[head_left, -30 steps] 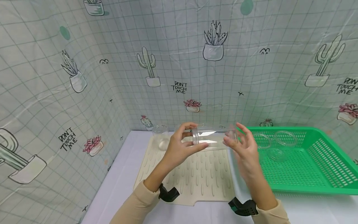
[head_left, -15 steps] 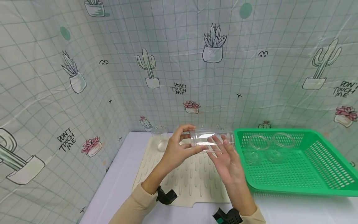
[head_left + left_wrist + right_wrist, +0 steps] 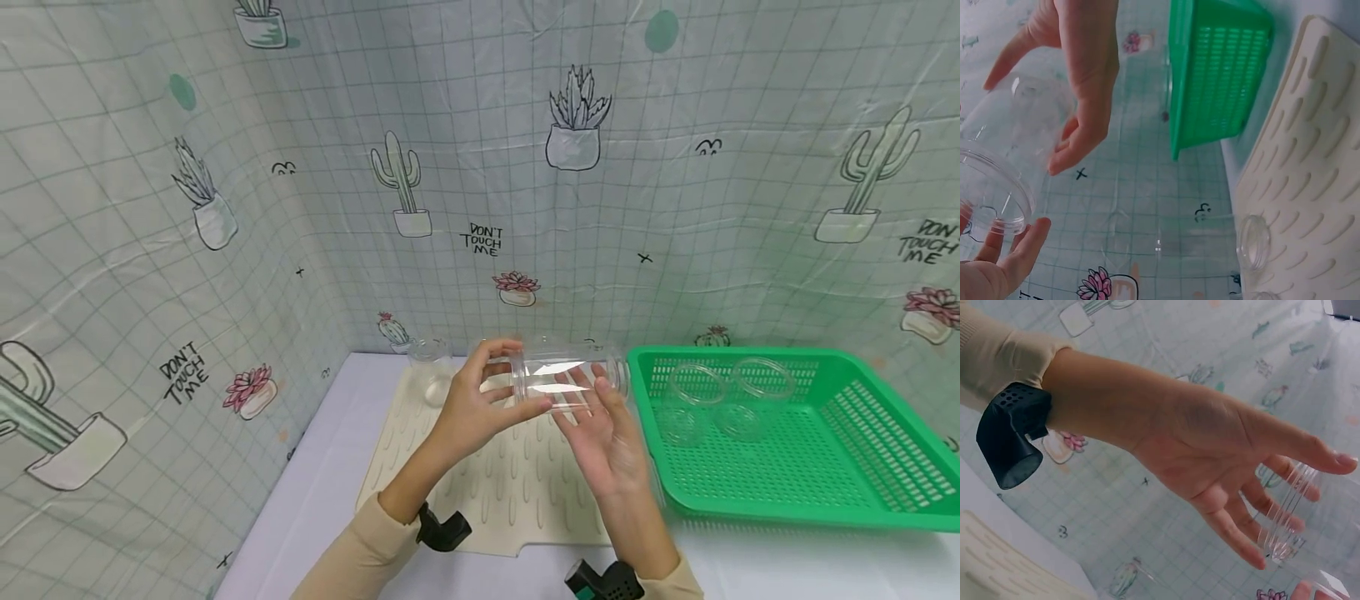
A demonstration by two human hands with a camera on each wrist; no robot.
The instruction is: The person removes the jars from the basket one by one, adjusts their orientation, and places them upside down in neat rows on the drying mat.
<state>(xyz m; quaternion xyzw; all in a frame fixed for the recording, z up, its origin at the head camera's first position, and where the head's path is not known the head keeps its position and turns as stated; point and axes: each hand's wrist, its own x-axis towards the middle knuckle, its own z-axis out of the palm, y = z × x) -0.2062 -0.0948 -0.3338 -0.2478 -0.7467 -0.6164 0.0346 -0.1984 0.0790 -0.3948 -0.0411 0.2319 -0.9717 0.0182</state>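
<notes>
A clear, wide-mouthed jar [image 3: 566, 373] lies sideways in the air above a cream drying mat [image 3: 525, 483]. My left hand [image 3: 468, 404] grips its rim end, thumb on the near side and fingers on the far side. The right wrist view shows the left hand [image 3: 1210, 450] spread around the ridged rim [image 3: 1288, 515]. My right hand [image 3: 611, 450] is at the other end, palm up, its extended fingers showing through the jar and its thumb along the near lower edge. In the left wrist view, the right hand [image 3: 1088, 69] reaches down around the jar's base end.
Another clear jar [image 3: 430, 367] stands at the mat's back left. To the right is a green slotted basket [image 3: 795, 521], holding two upright clear jars, one of them the right jar [image 3: 762, 379]. A grid-patterned curtain [image 3: 480, 167] with cactus prints hangs behind the table.
My right hand has let go of the jar's end and shifted left beneath and behind it, palm turned up. The left hand and the jar have barely moved.
</notes>
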